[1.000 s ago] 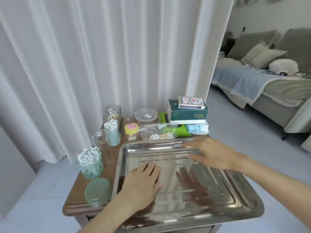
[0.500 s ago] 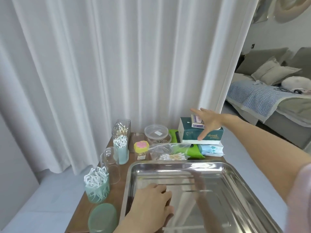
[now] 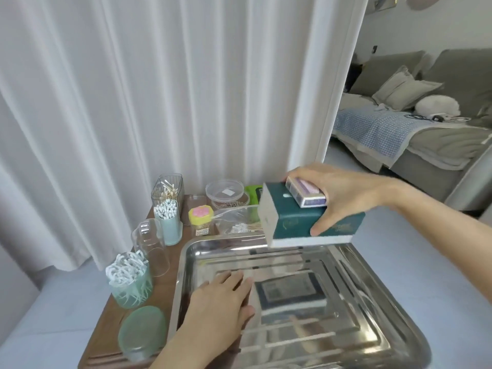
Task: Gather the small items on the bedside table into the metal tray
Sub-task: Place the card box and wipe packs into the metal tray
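Note:
A large metal tray covers the right part of the wooden bedside table. My right hand grips a dark green tissue box with a small card box lying on top, lifted over the tray's far edge. My left hand rests flat, fingers apart, on the tray floor at its left side. Behind the tray stand a yellow box with a pink lid, a clear bag of swabs and a round clear container.
Left of the tray stand a green cup of floss picks, its green lid, an upturned clear glass, a cotton swab holder and a clear toothpick holder. White curtains hang behind. A bed lies at the right.
My right hand reached from the tray to the tissue box, closed on it with the card box on top, and lifted both toward the tray. My left hand stayed on the tray.

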Demonstrator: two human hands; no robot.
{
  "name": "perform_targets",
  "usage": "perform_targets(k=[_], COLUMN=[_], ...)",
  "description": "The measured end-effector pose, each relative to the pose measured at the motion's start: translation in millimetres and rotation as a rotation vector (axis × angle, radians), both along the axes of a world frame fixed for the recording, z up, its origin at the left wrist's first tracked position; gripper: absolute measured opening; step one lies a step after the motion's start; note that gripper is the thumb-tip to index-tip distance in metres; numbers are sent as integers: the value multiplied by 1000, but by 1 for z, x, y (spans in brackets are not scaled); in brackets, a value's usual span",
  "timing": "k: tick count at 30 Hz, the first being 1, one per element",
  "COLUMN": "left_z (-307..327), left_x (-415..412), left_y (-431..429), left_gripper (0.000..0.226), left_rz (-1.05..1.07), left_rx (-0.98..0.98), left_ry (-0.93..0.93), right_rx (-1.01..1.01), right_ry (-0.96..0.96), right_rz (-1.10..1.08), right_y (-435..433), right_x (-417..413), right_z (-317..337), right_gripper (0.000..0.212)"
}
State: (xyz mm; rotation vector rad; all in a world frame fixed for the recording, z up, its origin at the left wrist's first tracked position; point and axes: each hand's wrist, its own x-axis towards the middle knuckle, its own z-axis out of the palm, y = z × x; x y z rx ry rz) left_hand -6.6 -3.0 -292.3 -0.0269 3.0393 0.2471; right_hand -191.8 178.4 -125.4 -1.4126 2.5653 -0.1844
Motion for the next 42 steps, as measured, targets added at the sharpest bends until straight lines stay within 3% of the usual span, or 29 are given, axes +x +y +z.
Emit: perform_targets(k=[3,5,7,9,11,13,16,18,19,21,24,26,29,35,37,40,42], left_z=[-1,6,7,2,3,2,1,8,15,40,72,87,95,66,60,57,51], left_x=[-2,0,-3,-2,1,2,1,0,-2,-9,-46,-90,-156,-222,-234,-248,-253], left_y=[1,5,3,3,2,3,1,4,7,12,14,12,14,20,22,28,32], left_gripper=[59,59,69,82,67,59,72,72,63,42,19,19,29,26,40,75,96], left_rz=[-8,2,5,-49,-35,12,4,-22,-11,88,263,332,353,292,283,352,406], left_rx=[-32,-19,-7,-53,-18,-43,-31,-69,-48,29,262,411,476,153,2,-110,-115], left_ry=[39,104,22,133,-8,10,19,4,-14,100,561,688,529,110,61,24,-14], right_rx=[127,98,85,121,150,159,135,180,170,-34,-387,-310,-178,-338,-363,-538,-699], right_ry=[-4,57,143,126,71,122,175,48,-119,-380,-280,-272,-370,-352,-319,-399,-328], right_rz=[44,30,12,-2,1,-14,-19,-13,-42,-148,-488,-676,-738,-838,-875,-938,-931], right_y=[14,18,22,27,33,33,27,28,31,32,20,3,-19,-30,-24,-4,16], right_x=[26,25,16,8,0,-4,-10,-10,-12,-22,-71,-100,-124,-138,-143,-134,-126], right_z=[-60,-88,-93,-90,-89,-93,-97,-88,-78,-56,-49,-60,-91,-125,-125,-104,-85], right_gripper=[100,101,101,101,101,104,109,116,116,97,71,73,75,99,96,61,68])
